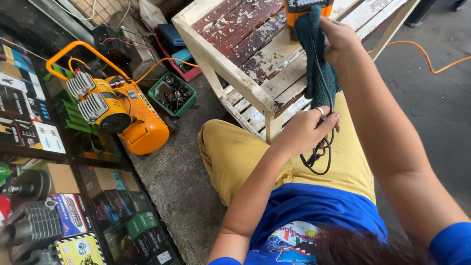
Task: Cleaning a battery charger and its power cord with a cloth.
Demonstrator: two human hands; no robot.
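Pinched in the left hand (306,130) at mid-frame is a black cord (319,157), looped below the fingers. Up top, the right hand (338,37) is closed on a dark teal rag (319,64), pressing it against an orange tool (306,10) on the flaky wooden bench (235,59). Compressor (117,110) sits far left.

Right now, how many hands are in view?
2. The left hand grips a coiled black cord over the lap; the right hand presses a teal cloth against an orange device.
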